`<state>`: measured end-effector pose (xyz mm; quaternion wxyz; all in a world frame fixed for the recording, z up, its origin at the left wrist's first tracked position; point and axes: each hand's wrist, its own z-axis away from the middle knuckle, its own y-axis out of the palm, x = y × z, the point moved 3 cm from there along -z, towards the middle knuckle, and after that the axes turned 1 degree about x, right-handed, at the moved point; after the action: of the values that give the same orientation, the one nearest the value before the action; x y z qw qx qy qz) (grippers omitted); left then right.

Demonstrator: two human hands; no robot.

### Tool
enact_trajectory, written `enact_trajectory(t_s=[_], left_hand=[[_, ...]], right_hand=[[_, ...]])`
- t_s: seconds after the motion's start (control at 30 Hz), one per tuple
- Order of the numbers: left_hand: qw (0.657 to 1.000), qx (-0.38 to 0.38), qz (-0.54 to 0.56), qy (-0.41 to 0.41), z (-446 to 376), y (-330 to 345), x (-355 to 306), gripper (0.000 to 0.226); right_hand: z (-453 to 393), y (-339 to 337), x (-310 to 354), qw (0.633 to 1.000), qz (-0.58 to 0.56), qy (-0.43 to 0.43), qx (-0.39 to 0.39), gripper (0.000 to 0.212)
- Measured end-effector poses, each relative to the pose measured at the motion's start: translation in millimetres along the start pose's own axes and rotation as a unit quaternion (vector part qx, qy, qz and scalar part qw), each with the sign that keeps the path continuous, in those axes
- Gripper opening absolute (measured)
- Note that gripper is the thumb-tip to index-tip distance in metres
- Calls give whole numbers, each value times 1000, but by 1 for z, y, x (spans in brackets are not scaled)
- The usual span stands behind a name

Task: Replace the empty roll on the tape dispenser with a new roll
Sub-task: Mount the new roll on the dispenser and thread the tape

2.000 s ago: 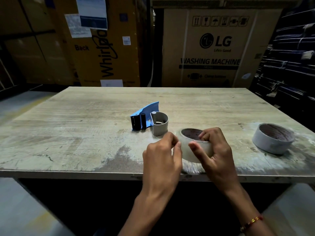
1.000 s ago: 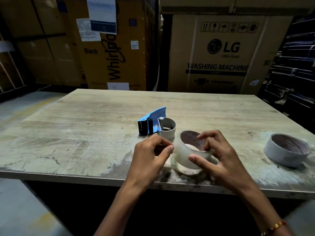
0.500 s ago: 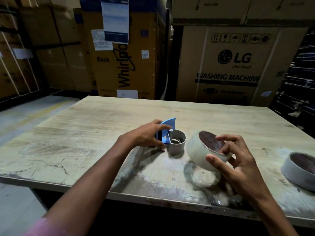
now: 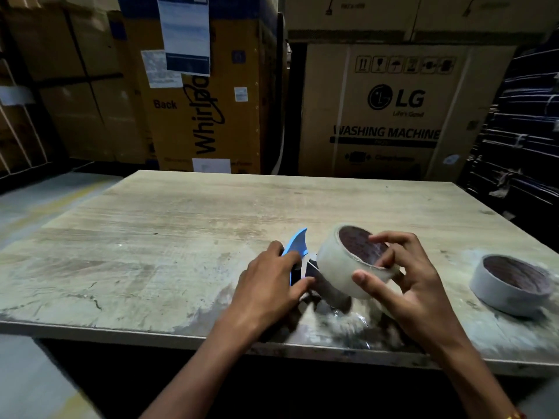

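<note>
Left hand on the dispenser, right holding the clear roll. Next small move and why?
Probably pull the empty core off the blue dispenser first. The left hand grips the dispenser on the table, the right hand holds the new roll lifted beside it, and the core seems still mounted, partly hidden.

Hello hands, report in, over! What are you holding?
Left hand grips blue tape dispenser. Right hand holds new clear tape roll beside it. Empty core hidden. Spare roll clear, far right.

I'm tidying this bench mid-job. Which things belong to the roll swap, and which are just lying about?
In use:
blue tape dispenser, gripped by left hand
clear tape roll, held by right hand

Lying about:
second tape roll, on the table
</note>
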<state>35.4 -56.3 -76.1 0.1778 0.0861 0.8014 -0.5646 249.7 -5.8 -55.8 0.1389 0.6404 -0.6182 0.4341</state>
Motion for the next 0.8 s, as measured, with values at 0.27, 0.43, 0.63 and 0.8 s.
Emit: enact_trajectory(t_s=[0.27,0.43,0.63,0.8], left_hand=[[990,28,129,48,4,-3,11,53],[983,16,171,66,9,-5,17,55],[978,12,198,59,9,-2,18,55],[975,16,209,68,10,-1,20,54]], right_hand=[[-1,11,1,999,37,-19,21,37],[-4,14,-3,998,51,-21,25,38],[-6,17,1,996,58,-49,52,33],[-8,16,0,991,98,-62,64,32]])
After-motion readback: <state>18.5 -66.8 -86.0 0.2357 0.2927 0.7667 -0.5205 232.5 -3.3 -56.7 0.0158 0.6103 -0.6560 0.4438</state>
